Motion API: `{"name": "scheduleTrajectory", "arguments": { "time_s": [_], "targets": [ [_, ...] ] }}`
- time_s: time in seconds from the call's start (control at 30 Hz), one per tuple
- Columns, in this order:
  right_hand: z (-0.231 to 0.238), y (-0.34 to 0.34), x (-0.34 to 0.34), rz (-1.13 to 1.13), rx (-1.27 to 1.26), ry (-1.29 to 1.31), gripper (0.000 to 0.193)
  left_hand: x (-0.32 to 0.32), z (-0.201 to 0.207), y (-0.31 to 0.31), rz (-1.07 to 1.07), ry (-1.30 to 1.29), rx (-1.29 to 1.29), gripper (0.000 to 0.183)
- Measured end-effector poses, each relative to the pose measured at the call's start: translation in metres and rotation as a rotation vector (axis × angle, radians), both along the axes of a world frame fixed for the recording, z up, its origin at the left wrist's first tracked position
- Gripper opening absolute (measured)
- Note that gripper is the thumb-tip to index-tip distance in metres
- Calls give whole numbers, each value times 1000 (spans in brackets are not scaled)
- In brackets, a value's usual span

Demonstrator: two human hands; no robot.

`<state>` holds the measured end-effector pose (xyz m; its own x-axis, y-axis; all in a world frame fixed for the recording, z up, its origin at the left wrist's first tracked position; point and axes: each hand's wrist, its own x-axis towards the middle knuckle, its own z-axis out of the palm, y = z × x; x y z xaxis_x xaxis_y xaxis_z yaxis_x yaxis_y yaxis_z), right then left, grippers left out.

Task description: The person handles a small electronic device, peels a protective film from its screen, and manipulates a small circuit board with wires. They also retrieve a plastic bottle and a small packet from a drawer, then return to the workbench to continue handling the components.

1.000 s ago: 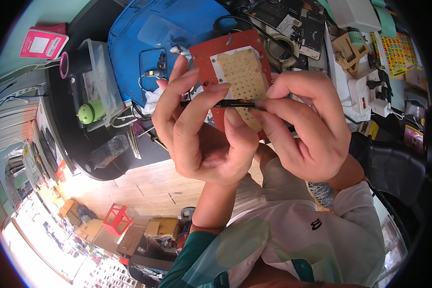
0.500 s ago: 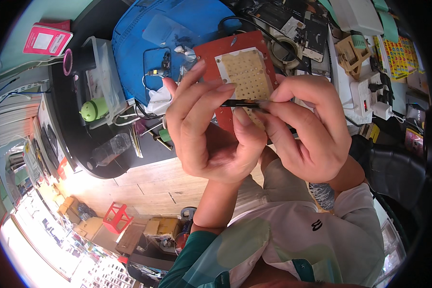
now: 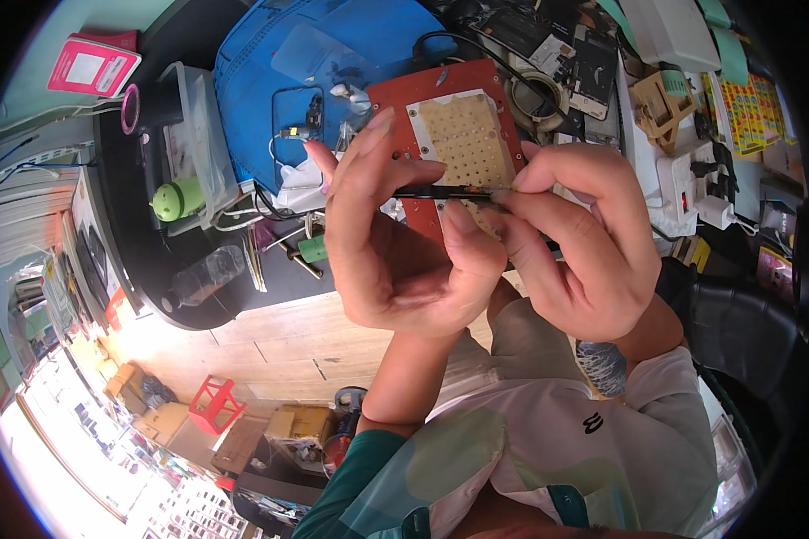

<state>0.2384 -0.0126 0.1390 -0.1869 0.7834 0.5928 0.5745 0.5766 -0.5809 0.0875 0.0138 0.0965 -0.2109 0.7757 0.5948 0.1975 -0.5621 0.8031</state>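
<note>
At the centre of the frame, a thin black piece (image 3: 440, 192) is positioned between the two hands, edge toward the camera, its long axis running nearly level from left to right. The left hand (image 3: 395, 269) spans its left and middle portion: thumb below, a fingertip above, remaining fingers curled loosely. The right hand (image 3: 593, 234) is pinched, thumb against forefinger, at the right end; whether a separate small part sits between those fingertips cannot be told. Both hands are therefore at the piece, neither clearly nearer. Behind it, toward the upper centre, lies a red board (image 3: 388, 90) bearing a tan perforated pad (image 3: 467, 135). A blue mat (image 3: 243, 117) occupies the upper left.
</note>
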Motion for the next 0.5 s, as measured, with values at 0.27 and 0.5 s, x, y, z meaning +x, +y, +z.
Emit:
{"name": "scheduleTrajectory", "arguments": {
  "time_s": [0.27,0.5],
  "targets": [
    [2,-3,1,24,-12,-31,30,-11,-7,3,-66,71,94,62],
    [6,-3,2,21,-45,-30,28,-6,-2,2,-61,22,53,68]
  ]
}}
